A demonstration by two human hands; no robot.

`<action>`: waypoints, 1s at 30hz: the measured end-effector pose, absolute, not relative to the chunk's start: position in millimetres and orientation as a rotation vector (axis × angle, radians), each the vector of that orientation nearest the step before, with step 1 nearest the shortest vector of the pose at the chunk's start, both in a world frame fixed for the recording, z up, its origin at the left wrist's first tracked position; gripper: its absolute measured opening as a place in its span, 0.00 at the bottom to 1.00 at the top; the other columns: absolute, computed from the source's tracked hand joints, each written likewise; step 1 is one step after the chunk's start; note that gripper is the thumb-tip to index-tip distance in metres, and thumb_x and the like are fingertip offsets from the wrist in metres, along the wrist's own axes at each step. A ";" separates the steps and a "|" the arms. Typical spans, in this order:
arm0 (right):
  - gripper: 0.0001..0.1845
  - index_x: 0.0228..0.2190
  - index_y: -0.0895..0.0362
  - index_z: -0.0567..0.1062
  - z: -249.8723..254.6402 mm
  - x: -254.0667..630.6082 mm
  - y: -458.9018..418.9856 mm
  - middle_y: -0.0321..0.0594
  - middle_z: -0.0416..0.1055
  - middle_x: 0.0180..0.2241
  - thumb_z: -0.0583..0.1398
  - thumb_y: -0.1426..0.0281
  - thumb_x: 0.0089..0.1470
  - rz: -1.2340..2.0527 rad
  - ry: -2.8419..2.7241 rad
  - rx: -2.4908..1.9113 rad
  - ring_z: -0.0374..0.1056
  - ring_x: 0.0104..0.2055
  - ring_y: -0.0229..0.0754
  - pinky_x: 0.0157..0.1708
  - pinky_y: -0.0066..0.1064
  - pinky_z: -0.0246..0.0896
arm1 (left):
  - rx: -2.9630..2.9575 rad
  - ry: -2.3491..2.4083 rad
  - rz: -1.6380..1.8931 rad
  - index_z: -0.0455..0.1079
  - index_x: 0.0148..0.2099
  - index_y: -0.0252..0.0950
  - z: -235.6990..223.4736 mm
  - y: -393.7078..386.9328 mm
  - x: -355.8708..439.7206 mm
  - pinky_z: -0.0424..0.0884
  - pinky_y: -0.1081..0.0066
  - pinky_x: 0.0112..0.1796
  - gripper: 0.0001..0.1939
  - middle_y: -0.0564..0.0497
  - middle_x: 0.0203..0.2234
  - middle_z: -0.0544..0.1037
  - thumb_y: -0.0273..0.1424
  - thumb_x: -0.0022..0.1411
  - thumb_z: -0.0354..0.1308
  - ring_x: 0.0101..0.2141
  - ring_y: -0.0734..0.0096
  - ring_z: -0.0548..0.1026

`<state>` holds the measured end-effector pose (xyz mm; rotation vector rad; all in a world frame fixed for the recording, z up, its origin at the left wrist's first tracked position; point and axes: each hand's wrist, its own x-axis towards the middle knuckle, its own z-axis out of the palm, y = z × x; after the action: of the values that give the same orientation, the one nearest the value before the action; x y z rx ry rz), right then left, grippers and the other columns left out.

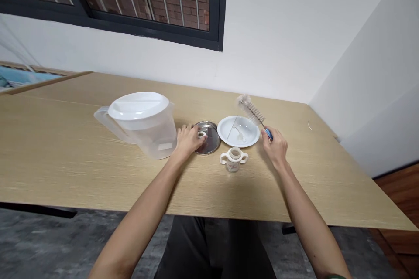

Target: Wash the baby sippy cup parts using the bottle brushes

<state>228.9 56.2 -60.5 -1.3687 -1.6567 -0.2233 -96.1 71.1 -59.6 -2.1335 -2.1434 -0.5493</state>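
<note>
Left hand (188, 139) is curling its fingers over a small white ring (201, 134) on a round steel disc (211, 139); right hand (274, 148) is gripping a blue-handled bottle brush (253, 112). A white two-handled cup (234, 160) is standing between the hands, a white divided plate (250, 137) just beyond it, a clear lidded plastic jug (147, 133) beside the left hand.

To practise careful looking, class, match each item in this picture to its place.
Items:
1. bottle brush
2. two-handled cup
3. lidded plastic jug
4. white ring

Places:
A. on the round steel dish, by the left hand
B. gripped in the right hand
C. on the table, left of the dish
D. in front of the divided white plate

Pairs: 1-B, 2-D, 3-C, 4-A
</note>
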 end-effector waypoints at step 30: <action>0.19 0.43 0.54 0.76 -55.7 242.2 67.1 0.43 0.77 0.40 0.52 0.57 0.64 -0.021 -1.377 -1.584 0.70 0.40 0.45 0.38 0.32 0.57 | -3.060 -1.810 -0.489 0.78 0.35 0.37 -27.0 143.6 -5.2 0.70 0.67 0.38 0.14 0.44 0.37 0.81 0.38 0.47 0.69 0.36 0.57 0.78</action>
<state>242.2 67.1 -55.7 -1.5838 -1.3773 -0.0210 -5.2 143.6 -27.0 -3.0597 -1.8101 -0.4889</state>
